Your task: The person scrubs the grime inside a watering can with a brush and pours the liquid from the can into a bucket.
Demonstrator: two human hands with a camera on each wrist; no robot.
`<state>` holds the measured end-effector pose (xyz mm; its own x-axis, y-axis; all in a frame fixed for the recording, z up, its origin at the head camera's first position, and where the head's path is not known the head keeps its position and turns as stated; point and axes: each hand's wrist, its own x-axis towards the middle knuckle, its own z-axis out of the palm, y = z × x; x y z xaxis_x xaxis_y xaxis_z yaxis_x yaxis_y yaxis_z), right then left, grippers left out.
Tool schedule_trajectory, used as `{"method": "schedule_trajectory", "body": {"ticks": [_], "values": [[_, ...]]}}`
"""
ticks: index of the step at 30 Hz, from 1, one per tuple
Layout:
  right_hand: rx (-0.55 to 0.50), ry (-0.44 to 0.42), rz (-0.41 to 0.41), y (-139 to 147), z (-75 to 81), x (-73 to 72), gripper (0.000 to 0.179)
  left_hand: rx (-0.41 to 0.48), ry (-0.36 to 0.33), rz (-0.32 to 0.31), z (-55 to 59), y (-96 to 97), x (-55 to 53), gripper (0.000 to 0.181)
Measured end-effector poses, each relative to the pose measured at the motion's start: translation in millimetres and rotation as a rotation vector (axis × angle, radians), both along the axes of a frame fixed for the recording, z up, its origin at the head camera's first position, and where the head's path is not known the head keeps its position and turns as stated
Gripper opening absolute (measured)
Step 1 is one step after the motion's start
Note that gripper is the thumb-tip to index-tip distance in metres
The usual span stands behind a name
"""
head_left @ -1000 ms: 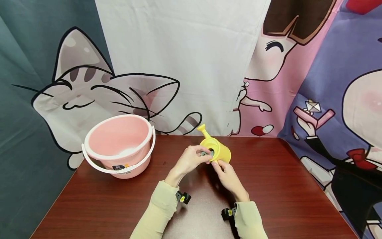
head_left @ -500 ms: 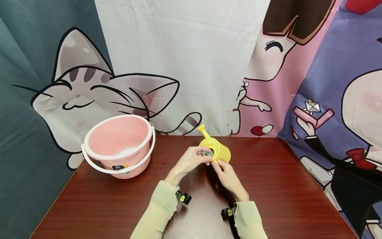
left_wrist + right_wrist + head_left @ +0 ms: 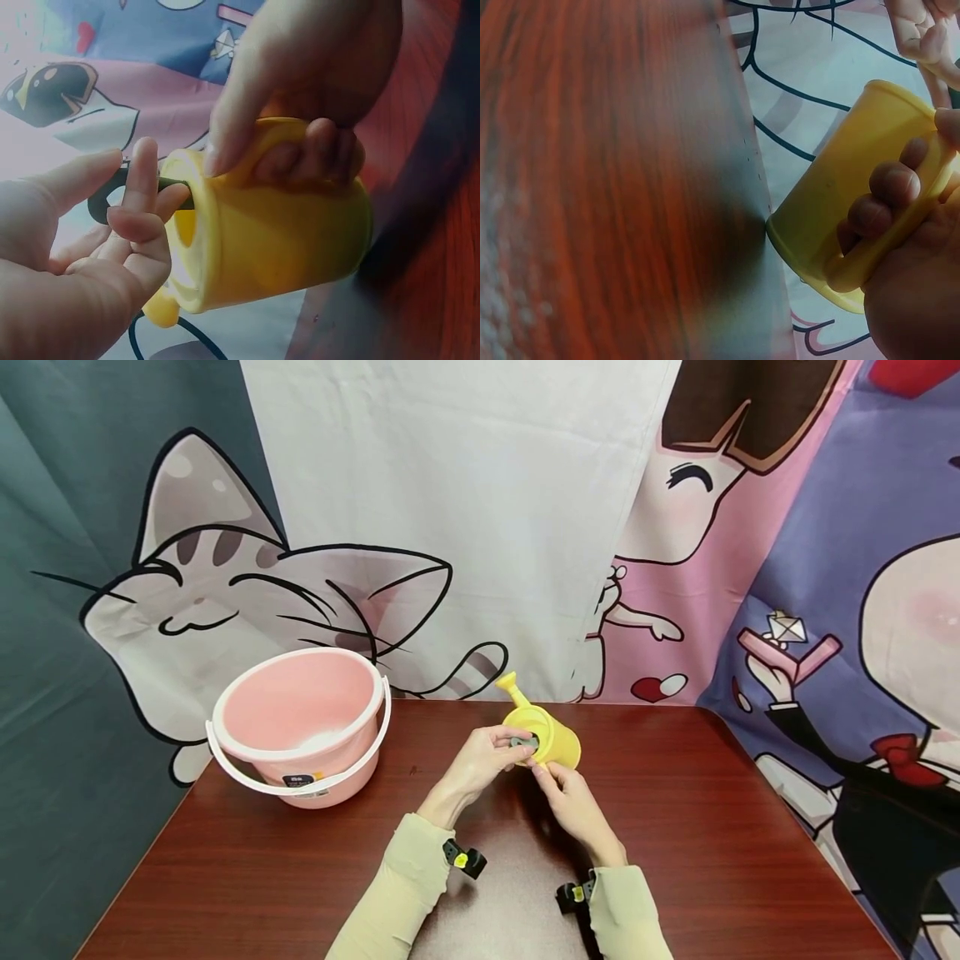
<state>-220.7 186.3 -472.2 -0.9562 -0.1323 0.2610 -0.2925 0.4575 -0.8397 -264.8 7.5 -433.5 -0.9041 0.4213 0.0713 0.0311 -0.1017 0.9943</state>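
Note:
My left hand [image 3: 478,767] pinches a small grey-green piece [image 3: 523,742] at the mouth of a yellow watering can [image 3: 567,747]. In the left wrist view the piece [image 3: 98,204] looks dark, with a looped end between thumb and fingers and a straight end reaching into the can's opening; its far tip is hidden. My right hand [image 3: 576,806] holds the can by its handle. The right wrist view shows those fingers curled through the yellow handle [image 3: 889,255]. The can is tilted, its mouth toward my left hand and its spout [image 3: 512,688] pointing up and away.
A pink bucket [image 3: 300,702] with a white handle [image 3: 281,790] stands on the left of the brown wooden table [image 3: 720,827]. A printed cartoon cloth [image 3: 465,527] hangs right behind the table's back edge.
My left hand and the grey-green piece have shifted very slightly at the can's mouth, and the piece has turned a little. The right hand and the can have stayed almost still.

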Motion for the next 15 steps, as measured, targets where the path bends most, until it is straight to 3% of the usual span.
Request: {"method": "schedule_trajectory", "body": {"ticks": [4, 8, 15], "values": [[-0.006, -0.01, 0.03, -4, 18.3, 9.1, 0.034, 0.024, 0.003, 0.008, 6.0, -3.9, 2.3, 0.03], [-0.018, -0.003, 0.027, -3, 18.8, 9.8, 0.034, 0.043, -0.001, 0.004, 11.8, -6.5, 4.9, 0.031], [-0.051, -0.018, 0.022, 0, 14.2, 7.0, 0.035, 0.003, 0.025, 0.014, 18.8, -15.3, 8.5, 0.032]]}}
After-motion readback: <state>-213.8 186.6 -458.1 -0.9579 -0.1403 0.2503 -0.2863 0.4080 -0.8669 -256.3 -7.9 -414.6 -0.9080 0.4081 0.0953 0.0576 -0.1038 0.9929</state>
